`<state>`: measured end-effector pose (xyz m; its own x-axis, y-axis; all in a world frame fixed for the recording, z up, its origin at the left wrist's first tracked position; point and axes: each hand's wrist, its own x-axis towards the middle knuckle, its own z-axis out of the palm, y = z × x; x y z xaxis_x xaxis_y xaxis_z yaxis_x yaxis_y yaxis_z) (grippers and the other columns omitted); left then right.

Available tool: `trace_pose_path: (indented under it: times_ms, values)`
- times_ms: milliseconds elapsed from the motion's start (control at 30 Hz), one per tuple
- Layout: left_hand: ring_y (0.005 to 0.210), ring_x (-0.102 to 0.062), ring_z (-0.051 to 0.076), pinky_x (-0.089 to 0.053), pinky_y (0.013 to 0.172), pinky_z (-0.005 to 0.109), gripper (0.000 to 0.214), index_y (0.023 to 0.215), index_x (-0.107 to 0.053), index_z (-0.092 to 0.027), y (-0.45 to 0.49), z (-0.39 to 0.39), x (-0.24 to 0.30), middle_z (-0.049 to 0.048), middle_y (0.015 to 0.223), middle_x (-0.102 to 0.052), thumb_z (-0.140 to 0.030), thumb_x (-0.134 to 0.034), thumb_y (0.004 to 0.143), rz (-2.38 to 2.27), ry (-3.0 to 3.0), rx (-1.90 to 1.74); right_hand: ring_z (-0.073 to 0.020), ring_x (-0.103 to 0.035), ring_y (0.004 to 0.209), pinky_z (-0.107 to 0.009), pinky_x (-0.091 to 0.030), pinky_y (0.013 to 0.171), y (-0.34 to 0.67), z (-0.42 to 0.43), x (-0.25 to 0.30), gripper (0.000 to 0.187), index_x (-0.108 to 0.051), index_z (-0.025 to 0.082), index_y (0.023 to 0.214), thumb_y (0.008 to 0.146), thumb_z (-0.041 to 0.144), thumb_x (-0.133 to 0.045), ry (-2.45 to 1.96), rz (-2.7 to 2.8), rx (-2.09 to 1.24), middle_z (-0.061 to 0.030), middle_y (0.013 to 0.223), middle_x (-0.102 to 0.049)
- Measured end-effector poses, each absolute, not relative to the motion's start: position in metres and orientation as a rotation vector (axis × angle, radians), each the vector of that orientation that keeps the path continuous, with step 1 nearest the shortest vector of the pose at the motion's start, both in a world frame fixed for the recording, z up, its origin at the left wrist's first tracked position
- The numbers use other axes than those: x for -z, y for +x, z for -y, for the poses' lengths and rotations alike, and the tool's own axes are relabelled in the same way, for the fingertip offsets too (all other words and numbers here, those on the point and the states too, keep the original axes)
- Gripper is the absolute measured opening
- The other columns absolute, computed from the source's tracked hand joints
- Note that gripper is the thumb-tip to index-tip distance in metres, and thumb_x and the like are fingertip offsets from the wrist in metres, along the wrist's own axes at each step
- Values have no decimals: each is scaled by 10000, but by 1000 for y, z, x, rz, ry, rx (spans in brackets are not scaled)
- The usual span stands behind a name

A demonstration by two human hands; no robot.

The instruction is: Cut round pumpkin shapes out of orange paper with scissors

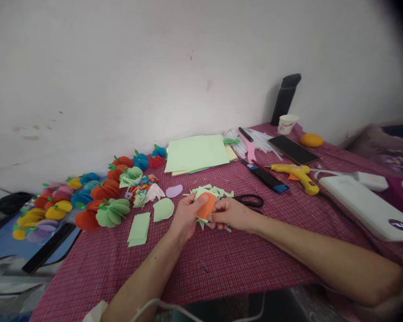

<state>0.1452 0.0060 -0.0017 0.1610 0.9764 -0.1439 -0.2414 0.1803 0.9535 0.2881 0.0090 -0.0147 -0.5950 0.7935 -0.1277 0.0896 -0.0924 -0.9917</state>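
Observation:
My left hand (190, 212) is closed on an orange paper piece (207, 205) with light green paper behind it, the thumb lying on the front. At the lower right edge of this stack, the fingers of my right hand (229, 213) pinch the paper. Light green paper scraps (221, 191) lie beneath and behind both hands. Black-handled scissors (254, 200) rest just beyond my right hand, their blades hidden. Left of my hands are a stack of rounded green pieces (163, 209), a stack of green rectangles (139, 229) and a lilac paper piece (174, 191).
Colourful paper pumpkins (105, 191) crowd the left side. Green sheets (197, 153) lie at the back. On the right are a box cutter (267, 178), a yellow glue gun (297, 174), a phone (293, 150), a paper cup (286, 124) and a white power bank (366, 206) with cables.

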Motion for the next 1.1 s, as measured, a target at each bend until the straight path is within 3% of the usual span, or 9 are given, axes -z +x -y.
trace_pose_path:
  times_ms: [500,833,1100]
  values:
    - [494,-545,124,-391,469,229,365,932,-597,-118,143,-6,4,36,621,-626,-345,-631,649,-989,1044,-1047,-29,-455,406,-125,-350,393,285,-6,11,118,-600,111,592,659,192,-545,-1004,1523,-1781,6,530,-601]
    - [480,-534,118,-396,458,230,227,746,-607,-111,145,-5,0,19,585,-606,-283,-665,609,-1006,1033,-1063,-33,-462,409,-128,-359,390,285,-6,12,115,-599,112,599,657,202,-556,-1018,1506,-1805,-1,541,-609]
    - [493,-541,118,-399,461,227,230,754,-598,-116,143,-7,-2,15,599,-608,-273,-668,602,-1002,974,-1085,-39,-475,454,-135,-374,404,288,-9,10,186,-596,119,714,715,292,-530,-964,1667,-1828,-7,642,-606]
